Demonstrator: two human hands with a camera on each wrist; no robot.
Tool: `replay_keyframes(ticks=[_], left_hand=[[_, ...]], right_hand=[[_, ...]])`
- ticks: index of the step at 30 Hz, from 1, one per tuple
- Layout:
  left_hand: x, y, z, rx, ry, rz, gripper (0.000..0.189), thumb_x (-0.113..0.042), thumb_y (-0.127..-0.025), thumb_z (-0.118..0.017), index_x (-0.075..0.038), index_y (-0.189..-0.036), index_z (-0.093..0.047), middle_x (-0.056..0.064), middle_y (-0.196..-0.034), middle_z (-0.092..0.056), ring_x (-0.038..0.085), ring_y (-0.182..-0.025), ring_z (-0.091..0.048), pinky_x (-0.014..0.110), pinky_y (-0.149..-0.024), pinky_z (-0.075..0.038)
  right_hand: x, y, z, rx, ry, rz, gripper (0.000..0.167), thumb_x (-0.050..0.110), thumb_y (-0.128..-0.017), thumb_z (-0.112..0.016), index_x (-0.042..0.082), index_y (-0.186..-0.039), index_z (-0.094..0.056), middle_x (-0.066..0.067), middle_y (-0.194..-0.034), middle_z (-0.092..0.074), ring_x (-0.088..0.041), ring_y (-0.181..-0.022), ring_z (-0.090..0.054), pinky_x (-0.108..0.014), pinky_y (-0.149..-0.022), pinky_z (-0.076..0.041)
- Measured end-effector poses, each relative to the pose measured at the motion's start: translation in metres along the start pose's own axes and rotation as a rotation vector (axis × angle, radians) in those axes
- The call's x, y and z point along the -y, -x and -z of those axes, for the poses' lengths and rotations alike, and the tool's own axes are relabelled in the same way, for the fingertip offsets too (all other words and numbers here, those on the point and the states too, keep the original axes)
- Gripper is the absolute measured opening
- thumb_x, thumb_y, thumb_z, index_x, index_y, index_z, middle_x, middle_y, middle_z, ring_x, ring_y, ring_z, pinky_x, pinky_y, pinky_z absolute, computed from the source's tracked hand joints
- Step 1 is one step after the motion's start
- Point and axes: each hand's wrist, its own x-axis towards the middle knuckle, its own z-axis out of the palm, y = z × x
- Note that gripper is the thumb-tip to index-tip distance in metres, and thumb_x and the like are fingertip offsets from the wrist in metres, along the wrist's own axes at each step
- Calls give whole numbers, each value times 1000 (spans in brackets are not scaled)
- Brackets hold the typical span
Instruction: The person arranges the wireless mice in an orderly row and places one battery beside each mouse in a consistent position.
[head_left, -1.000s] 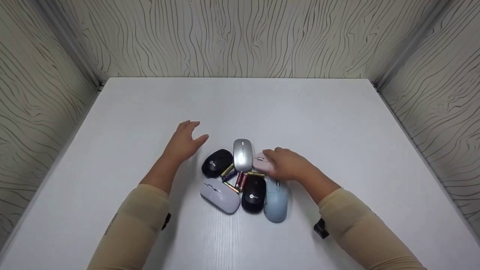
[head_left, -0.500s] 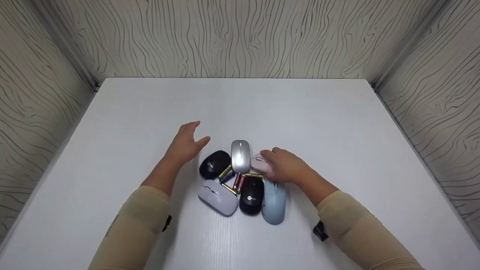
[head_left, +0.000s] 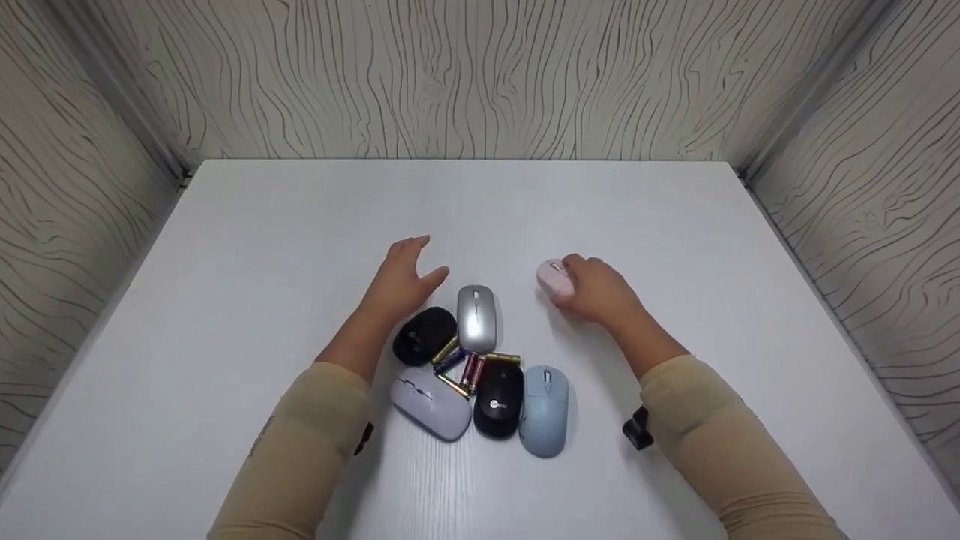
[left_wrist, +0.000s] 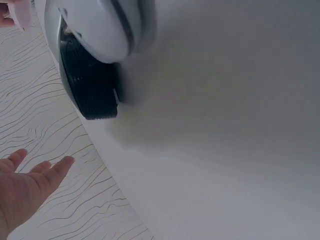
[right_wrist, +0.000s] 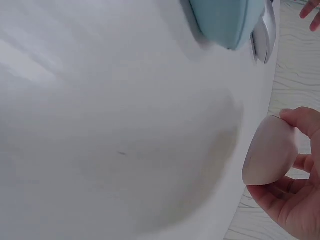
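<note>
My right hand [head_left: 598,290] grips a pale pink computer mouse [head_left: 553,277] by its sides, thumb and fingers curled round it. In the right wrist view the pink mouse [right_wrist: 270,151] appears raised over the table, with a shadow below. My left hand [head_left: 403,276] hovers with loosely spread fingers and holds nothing. Nearest to it are a silver mouse [head_left: 477,318] and a black mouse [head_left: 424,336]. A lilac mouse [head_left: 432,405], a second black mouse [head_left: 499,400] and a light blue mouse [head_left: 544,412] lie nearer the front, around several batteries [head_left: 450,359].
The white table [head_left: 262,225] bears the cluster of mice near its middle. Wood-grain patterned panels [head_left: 465,82] stand along the back and both sides. Black wrist-worn pieces [head_left: 638,430] stick out beside the sleeves.
My right hand has carried the pink mouse away from the cluster, back and to the right. My left hand has shifted right, closer to the silver mouse.
</note>
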Motion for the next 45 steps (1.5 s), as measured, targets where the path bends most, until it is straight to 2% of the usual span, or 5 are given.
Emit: replay_keyframes(ticks=[7,14,24,33,45], left_hand=[[-26,-12,-18,14,15,-23,66,-42,-89,-54,-15,-143,-28,10,-147,-22,24,-135,-23,38,-108,-23],[-46,-24,-39,26,67,-27,64,-41,-89,-55,-16,-142,-30,7,-146,-25,22,-134,-25,36,-108,-24],[-75,-35,-72,47,75,36,62,-41,-88,-56,-19,-141,-33,4,-145,-29,18,-134,-28,34,-107,-27],[-78,-32,-85,70,39,55,62,-43,-88,-55,-21,-141,-33,3,-146,-29,18,-133,-29,37,-105,-28],[-75,-32,-85,84,-6,68,62,-45,-88,-54,-22,-141,-33,2,-146,-28,19,-134,-28,36,-106,-28]], right_hand=[[-21,-19,18,-25,-53,-133,69,36,-80,-65,4,-134,-37,-22,-122,-49,-35,-105,-48,-52,-93,-38],[-32,-22,26,-63,-78,-196,63,35,-83,-61,-2,-130,-39,-24,-120,-49,-34,-104,-48,-50,-93,-39],[-46,-21,18,-115,-120,-267,70,36,-84,-59,-5,-135,-33,-27,-130,-43,-41,-118,-41,-52,-100,-32],[-51,-20,7,-99,-119,-304,77,37,-83,-62,-7,-138,-28,-29,-132,-41,-42,-121,-39,-51,-100,-32],[-47,-24,1,-97,-65,-322,82,41,-83,-62,-6,-139,-25,-31,-131,-39,-44,-120,-39,-52,-99,-32]])
